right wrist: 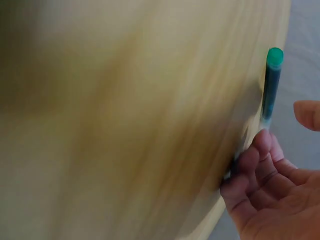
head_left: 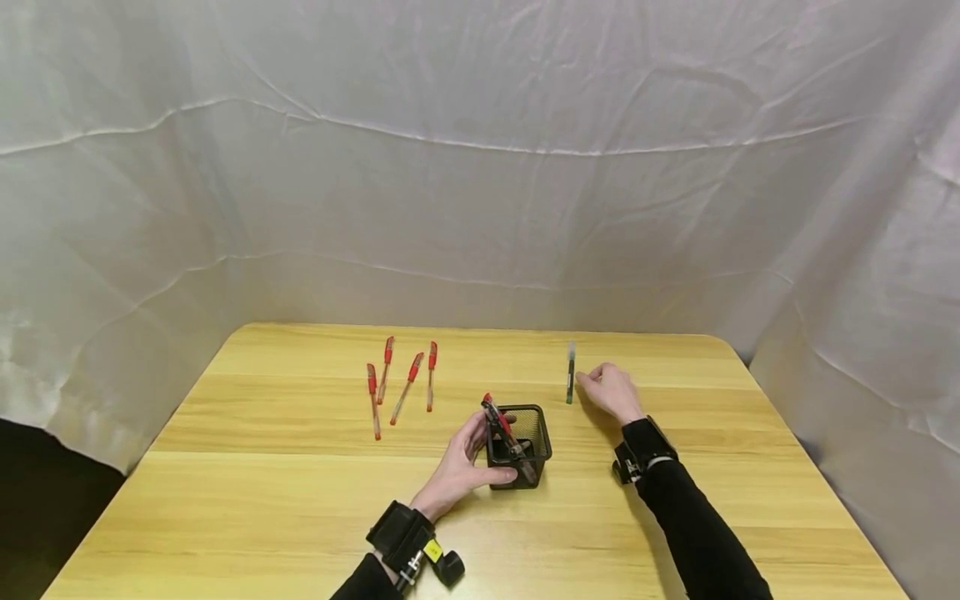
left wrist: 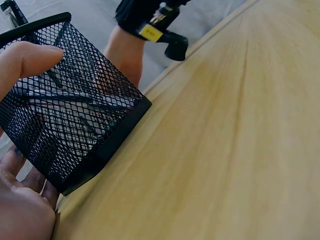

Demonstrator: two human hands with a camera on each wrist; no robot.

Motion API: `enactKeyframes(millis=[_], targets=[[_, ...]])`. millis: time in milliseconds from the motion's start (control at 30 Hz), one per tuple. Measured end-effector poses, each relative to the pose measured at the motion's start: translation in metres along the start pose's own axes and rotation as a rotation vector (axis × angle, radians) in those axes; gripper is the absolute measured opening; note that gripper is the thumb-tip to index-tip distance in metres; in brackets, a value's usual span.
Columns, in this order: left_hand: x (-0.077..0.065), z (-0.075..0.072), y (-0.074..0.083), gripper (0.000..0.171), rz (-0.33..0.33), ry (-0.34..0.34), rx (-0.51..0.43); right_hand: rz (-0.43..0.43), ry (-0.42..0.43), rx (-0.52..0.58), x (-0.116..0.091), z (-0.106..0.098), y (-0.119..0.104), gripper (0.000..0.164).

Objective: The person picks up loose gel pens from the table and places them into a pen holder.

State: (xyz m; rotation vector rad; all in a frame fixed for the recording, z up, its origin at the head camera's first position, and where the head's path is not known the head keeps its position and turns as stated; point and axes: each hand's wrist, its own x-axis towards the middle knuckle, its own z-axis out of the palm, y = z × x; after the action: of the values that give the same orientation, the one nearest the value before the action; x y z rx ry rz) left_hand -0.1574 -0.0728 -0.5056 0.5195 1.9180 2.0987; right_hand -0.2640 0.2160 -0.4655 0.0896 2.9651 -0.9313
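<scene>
My left hand (head_left: 453,477) grips a black mesh pen holder (head_left: 538,446) that stands on the table, thumb on the near side and fingers round the far left. In the left wrist view the thumb (left wrist: 42,59) lies across the mesh near the rim. Some pens (head_left: 504,425) lean inside the holder, at least one with a red cap. To the right, a pen with a green end (head_left: 570,377) lies on the tabletop. Beside it is my right hand (head_left: 615,393), fingertips close to the barrel. The right wrist view has the thumb (right wrist: 309,114) apart from the bent fingers.
Several red-capped pens (head_left: 412,379) lie on the wooden table (head_left: 262,500), left of the holder and farther back. A pale cloth (head_left: 480,208) hangs behind the table's far edge and along the sides.
</scene>
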Motion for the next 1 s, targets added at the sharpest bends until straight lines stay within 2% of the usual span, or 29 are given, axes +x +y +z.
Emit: enactKeyframes(millis=[167, 400, 700, 900, 1000], targets=[[-0.001, 0.001, 0.000, 0.104, -0.005, 0.003, 0.001, 0.075, -0.060, -0.104, 0.012, 0.004, -0.010, 0.056], [0.000, 0.000, 0.000, 0.101, 0.018, -0.014, 0.018, 0.169, -0.090, -0.216, 0.019, 0.006, -0.023, 0.051], [0.000, -0.001, 0.000, 0.099, 0.024, -0.012, 0.017, 0.197, -0.096, -0.278, 0.024, 0.011, -0.031, 0.048], [0.001, -0.001, -0.001, 0.098, 0.017, -0.009, 0.018, 0.193, -0.108, -0.334, 0.026, 0.015, -0.039, 0.058], [0.002, -0.001, -0.002, 0.098, 0.018, -0.006, 0.023, 0.201, -0.126, -0.344, 0.027, 0.015, -0.043, 0.052]])
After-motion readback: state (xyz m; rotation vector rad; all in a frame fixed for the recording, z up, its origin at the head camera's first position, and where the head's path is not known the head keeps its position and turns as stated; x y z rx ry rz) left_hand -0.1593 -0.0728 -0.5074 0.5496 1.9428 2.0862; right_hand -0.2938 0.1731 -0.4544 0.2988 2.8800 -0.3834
